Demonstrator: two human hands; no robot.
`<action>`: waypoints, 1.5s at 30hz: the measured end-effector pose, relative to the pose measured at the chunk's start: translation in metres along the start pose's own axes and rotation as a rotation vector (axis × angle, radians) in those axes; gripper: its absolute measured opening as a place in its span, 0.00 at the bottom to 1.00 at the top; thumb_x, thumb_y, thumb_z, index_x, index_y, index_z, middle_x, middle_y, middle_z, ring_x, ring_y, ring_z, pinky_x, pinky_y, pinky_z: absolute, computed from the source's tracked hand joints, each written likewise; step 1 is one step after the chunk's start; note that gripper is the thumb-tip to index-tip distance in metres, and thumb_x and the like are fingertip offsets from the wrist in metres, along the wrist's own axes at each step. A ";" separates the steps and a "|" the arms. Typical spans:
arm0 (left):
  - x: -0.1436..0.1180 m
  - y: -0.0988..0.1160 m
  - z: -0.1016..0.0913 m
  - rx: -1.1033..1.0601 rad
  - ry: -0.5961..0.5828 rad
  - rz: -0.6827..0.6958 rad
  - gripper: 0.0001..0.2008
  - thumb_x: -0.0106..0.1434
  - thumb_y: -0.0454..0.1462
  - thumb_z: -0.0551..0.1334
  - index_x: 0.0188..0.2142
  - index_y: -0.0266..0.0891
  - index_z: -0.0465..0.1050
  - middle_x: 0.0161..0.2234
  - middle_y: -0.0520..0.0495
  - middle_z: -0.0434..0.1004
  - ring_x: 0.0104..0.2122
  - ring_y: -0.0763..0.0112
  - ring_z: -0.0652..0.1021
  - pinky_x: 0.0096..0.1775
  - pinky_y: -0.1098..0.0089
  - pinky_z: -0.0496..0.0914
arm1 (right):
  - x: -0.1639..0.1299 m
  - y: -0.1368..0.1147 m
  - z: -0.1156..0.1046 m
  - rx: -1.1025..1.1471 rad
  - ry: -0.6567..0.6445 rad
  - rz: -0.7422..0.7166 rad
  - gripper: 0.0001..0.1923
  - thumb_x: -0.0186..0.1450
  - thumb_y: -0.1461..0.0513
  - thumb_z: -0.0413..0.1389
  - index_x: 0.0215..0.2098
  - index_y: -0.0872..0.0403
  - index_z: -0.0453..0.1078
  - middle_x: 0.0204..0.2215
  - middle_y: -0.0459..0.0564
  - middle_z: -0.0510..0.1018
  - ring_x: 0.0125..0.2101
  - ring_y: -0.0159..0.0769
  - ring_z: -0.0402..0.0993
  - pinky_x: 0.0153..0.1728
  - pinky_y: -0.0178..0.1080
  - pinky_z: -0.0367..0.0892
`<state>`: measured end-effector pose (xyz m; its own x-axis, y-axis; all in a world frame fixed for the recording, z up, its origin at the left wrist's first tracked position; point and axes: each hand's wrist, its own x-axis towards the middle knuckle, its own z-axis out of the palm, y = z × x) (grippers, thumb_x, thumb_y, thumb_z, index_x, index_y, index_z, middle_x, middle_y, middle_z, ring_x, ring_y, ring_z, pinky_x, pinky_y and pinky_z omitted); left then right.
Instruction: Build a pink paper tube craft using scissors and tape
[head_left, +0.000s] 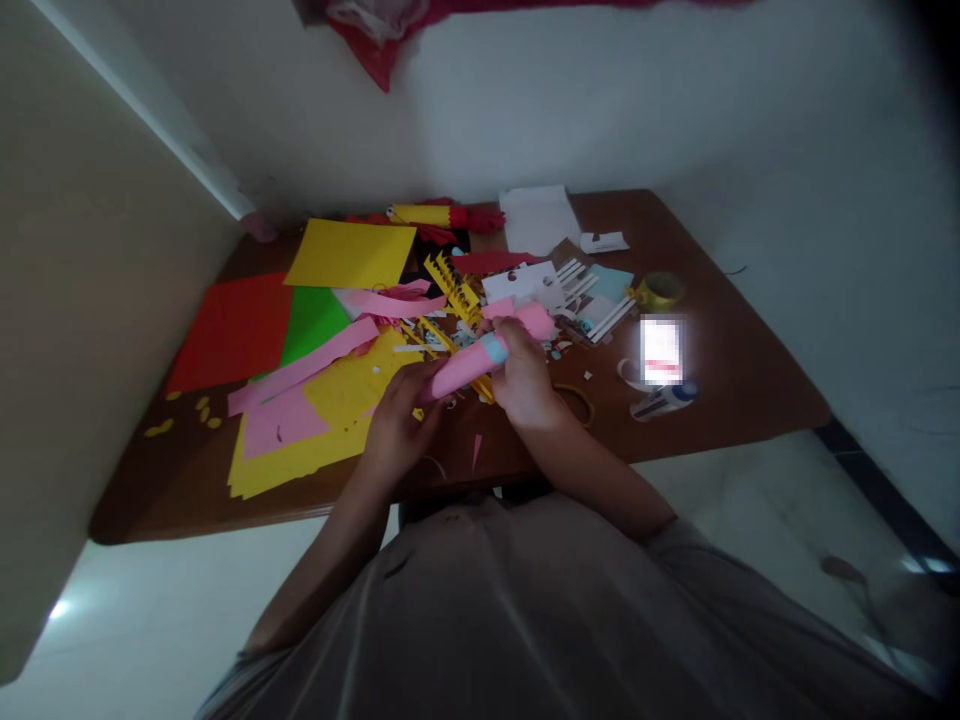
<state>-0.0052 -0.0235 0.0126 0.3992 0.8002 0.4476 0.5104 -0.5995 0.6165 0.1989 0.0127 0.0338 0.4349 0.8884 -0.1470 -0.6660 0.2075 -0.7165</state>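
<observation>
Both my hands hold a rolled pink paper tube (463, 370) with a light blue band around its middle, above the near middle of a brown table (750, 380). My left hand (401, 415) grips the tube's lower left end. My right hand (521, 375) closes around its upper right part, by the blue band. Under the tube lie yellow fringed paper strips (450, 285) and small scraps.
Sheets of red (232, 330), green (311, 320), yellow (349, 252) and pink paper (281, 420) cover the table's left half. A glue stick (664, 400), a tape roll (658, 290), a bright phone (661, 350) and white paper (536, 218) lie to the right. A wall stands on the left.
</observation>
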 end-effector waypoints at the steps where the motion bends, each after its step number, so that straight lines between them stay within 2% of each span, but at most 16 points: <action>1: -0.001 -0.001 -0.001 -0.004 0.008 -0.014 0.26 0.81 0.46 0.68 0.74 0.49 0.74 0.67 0.38 0.82 0.65 0.48 0.82 0.68 0.44 0.77 | -0.003 -0.003 0.001 0.002 -0.041 0.006 0.13 0.59 0.55 0.73 0.33 0.47 0.74 0.32 0.42 0.84 0.39 0.38 0.84 0.51 0.42 0.81; 5: -0.005 -0.002 -0.007 -0.035 0.021 -0.062 0.26 0.80 0.47 0.69 0.74 0.48 0.74 0.67 0.38 0.82 0.65 0.49 0.82 0.67 0.45 0.78 | -0.014 -0.015 0.000 -0.008 -0.214 0.042 0.21 0.53 0.56 0.78 0.37 0.45 0.74 0.36 0.42 0.88 0.44 0.42 0.87 0.56 0.45 0.82; 9: -0.006 -0.002 -0.019 -0.069 0.002 -0.051 0.27 0.80 0.48 0.70 0.74 0.49 0.75 0.67 0.38 0.82 0.65 0.48 0.82 0.69 0.43 0.78 | -0.024 -0.021 -0.010 -0.036 -0.422 0.130 0.21 0.54 0.55 0.77 0.43 0.44 0.76 0.39 0.44 0.91 0.48 0.46 0.89 0.59 0.50 0.82; 11: -0.006 -0.002 -0.024 -0.076 -0.008 -0.034 0.26 0.79 0.48 0.70 0.73 0.51 0.76 0.67 0.39 0.82 0.66 0.47 0.81 0.69 0.43 0.77 | -0.026 -0.021 -0.014 -0.048 -0.458 0.147 0.23 0.55 0.55 0.77 0.45 0.43 0.77 0.40 0.44 0.91 0.50 0.47 0.90 0.60 0.53 0.83; 16: -0.008 -0.003 -0.030 -0.111 -0.012 -0.063 0.27 0.79 0.49 0.71 0.73 0.51 0.77 0.66 0.39 0.83 0.66 0.48 0.81 0.65 0.47 0.81 | -0.028 -0.019 -0.018 -0.059 -0.452 0.117 0.25 0.55 0.55 0.78 0.48 0.42 0.77 0.41 0.43 0.92 0.51 0.49 0.91 0.59 0.56 0.83; 24: -0.018 -0.009 -0.039 -0.152 -0.052 -0.134 0.27 0.78 0.51 0.71 0.72 0.49 0.79 0.66 0.38 0.83 0.64 0.47 0.82 0.65 0.46 0.80 | -0.020 -0.029 -0.031 -0.063 -0.348 0.038 0.21 0.54 0.53 0.80 0.40 0.44 0.79 0.42 0.46 0.91 0.48 0.47 0.89 0.57 0.53 0.84; 28: -0.028 -0.033 -0.056 -0.066 -0.022 -0.178 0.27 0.77 0.52 0.72 0.71 0.50 0.80 0.66 0.39 0.83 0.64 0.46 0.83 0.67 0.46 0.79 | -0.008 -0.034 -0.049 -0.160 -0.240 0.018 0.20 0.56 0.51 0.81 0.41 0.46 0.83 0.40 0.46 0.91 0.44 0.44 0.88 0.48 0.47 0.83; 32: -0.028 -0.066 -0.065 0.162 0.032 -0.217 0.28 0.76 0.53 0.70 0.70 0.47 0.80 0.64 0.37 0.85 0.64 0.39 0.83 0.68 0.36 0.76 | -0.006 -0.037 -0.066 -0.277 -0.228 0.042 0.20 0.56 0.53 0.82 0.42 0.50 0.84 0.38 0.45 0.90 0.38 0.38 0.84 0.43 0.41 0.80; 34: -0.020 -0.066 -0.059 0.226 0.046 -0.221 0.29 0.73 0.55 0.72 0.67 0.45 0.82 0.63 0.34 0.85 0.64 0.32 0.81 0.70 0.29 0.72 | -0.011 -0.040 -0.068 -0.326 -0.300 0.101 0.20 0.57 0.55 0.83 0.42 0.51 0.85 0.38 0.45 0.90 0.37 0.36 0.83 0.42 0.39 0.79; 36: -0.009 -0.051 -0.047 0.214 0.104 -0.204 0.34 0.71 0.58 0.74 0.69 0.43 0.81 0.71 0.30 0.79 0.72 0.27 0.75 0.75 0.24 0.64 | -0.020 -0.045 -0.066 -0.373 -0.442 0.215 0.20 0.57 0.54 0.83 0.43 0.52 0.86 0.38 0.47 0.91 0.37 0.37 0.84 0.41 0.38 0.79; 38: 0.003 -0.024 -0.031 0.002 0.116 -0.152 0.35 0.74 0.60 0.71 0.72 0.46 0.78 0.76 0.33 0.75 0.78 0.34 0.70 0.78 0.29 0.62 | -0.029 -0.047 -0.062 -0.411 -0.624 0.364 0.21 0.58 0.52 0.83 0.43 0.53 0.87 0.38 0.51 0.91 0.38 0.42 0.87 0.42 0.42 0.82; 40: 0.012 0.004 -0.012 -0.371 -0.006 -0.148 0.35 0.79 0.63 0.64 0.76 0.52 0.74 0.74 0.37 0.78 0.72 0.43 0.79 0.74 0.38 0.73 | -0.035 -0.046 -0.058 -0.435 -0.786 0.492 0.23 0.58 0.49 0.83 0.42 0.54 0.88 0.37 0.53 0.92 0.38 0.46 0.88 0.43 0.46 0.84; 42: 0.017 0.025 0.007 -0.697 -0.160 -0.233 0.38 0.79 0.68 0.60 0.76 0.52 0.74 0.61 0.36 0.87 0.47 0.52 0.90 0.53 0.49 0.85 | -0.039 -0.041 -0.056 -0.448 -0.876 0.552 0.24 0.60 0.46 0.82 0.41 0.54 0.87 0.36 0.54 0.91 0.37 0.46 0.89 0.43 0.47 0.84; 43: 0.017 0.031 0.016 -0.819 -0.223 -0.304 0.38 0.80 0.68 0.58 0.77 0.52 0.73 0.54 0.38 0.89 0.33 0.60 0.87 0.41 0.54 0.85 | -0.040 -0.038 -0.056 -0.452 -0.886 0.549 0.24 0.61 0.45 0.81 0.41 0.54 0.87 0.35 0.53 0.90 0.37 0.45 0.88 0.43 0.45 0.84; 44: 0.016 0.035 0.024 -0.912 -0.234 -0.356 0.39 0.80 0.68 0.58 0.78 0.52 0.70 0.49 0.41 0.89 0.24 0.66 0.80 0.33 0.58 0.80 | -0.041 -0.034 -0.056 -0.455 -0.878 0.531 0.24 0.62 0.45 0.80 0.41 0.54 0.86 0.35 0.52 0.90 0.37 0.43 0.87 0.44 0.44 0.83; 45: 0.014 0.036 0.031 -0.973 -0.200 -0.379 0.39 0.80 0.68 0.57 0.79 0.52 0.68 0.47 0.42 0.89 0.22 0.69 0.77 0.29 0.61 0.77 | -0.043 -0.031 -0.057 -0.454 -0.859 0.511 0.23 0.64 0.45 0.79 0.42 0.54 0.86 0.35 0.51 0.89 0.36 0.41 0.86 0.44 0.43 0.82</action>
<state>0.0426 -0.0343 0.0209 0.5050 0.8612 0.0576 -0.1658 0.0313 0.9857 0.2357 -0.0551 0.0233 -0.5135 0.8522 -0.1005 -0.2855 -0.2801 -0.9166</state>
